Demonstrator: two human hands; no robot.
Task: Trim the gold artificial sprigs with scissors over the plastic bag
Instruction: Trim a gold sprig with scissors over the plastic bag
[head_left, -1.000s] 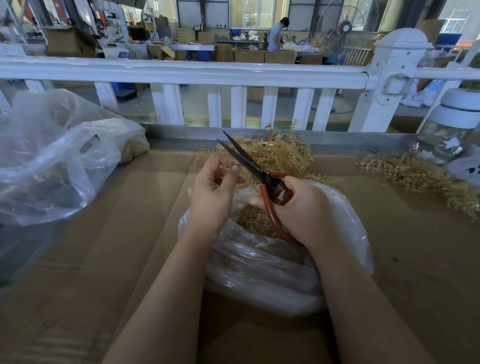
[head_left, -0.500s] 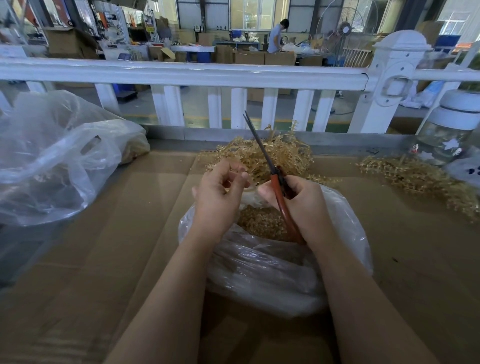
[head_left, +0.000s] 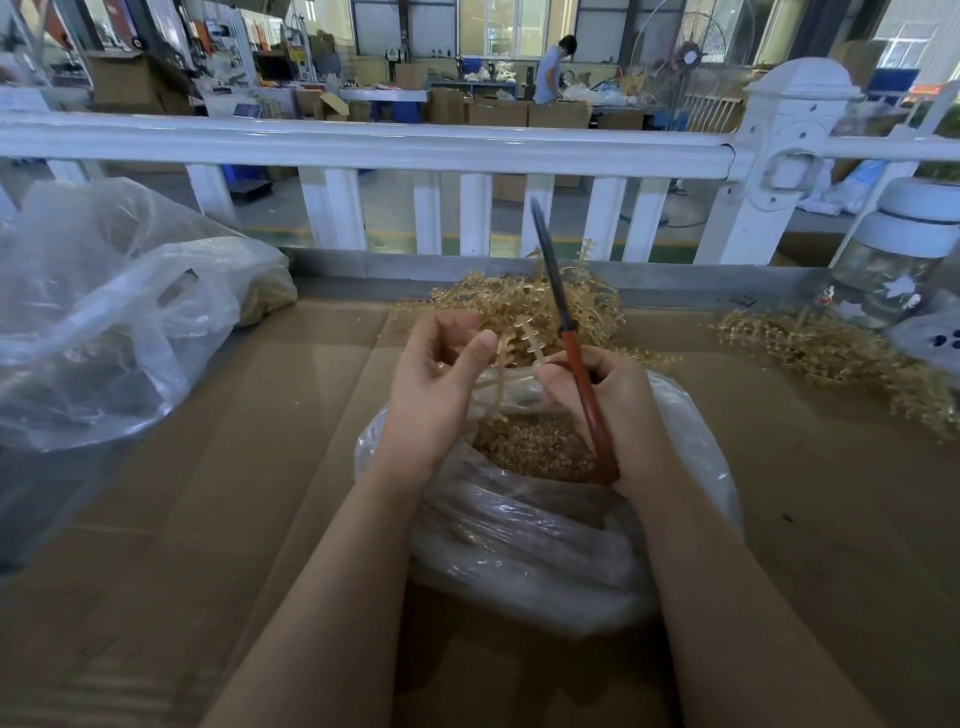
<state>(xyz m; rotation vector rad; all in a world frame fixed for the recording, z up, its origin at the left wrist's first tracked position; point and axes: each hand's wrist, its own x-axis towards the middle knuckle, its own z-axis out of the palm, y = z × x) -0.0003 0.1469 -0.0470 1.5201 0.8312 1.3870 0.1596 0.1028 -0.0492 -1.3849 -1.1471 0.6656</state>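
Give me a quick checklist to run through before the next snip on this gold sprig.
1. Scissors gripped in right hand: ok.
2. Blades open for cutting: not ok, they look closed.
3. Gold sprig held by left hand: ok.
4. Sprig over the plastic bag mouth: ok.
5. Left fingers away from the blades: ok.
6. Exact cut point on the stem: cannot tell.

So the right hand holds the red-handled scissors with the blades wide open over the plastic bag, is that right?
Not quite. In the head view the right hand does hold the red-handled scissors over the plastic bag, but the blades are closed together, pointing up as one.
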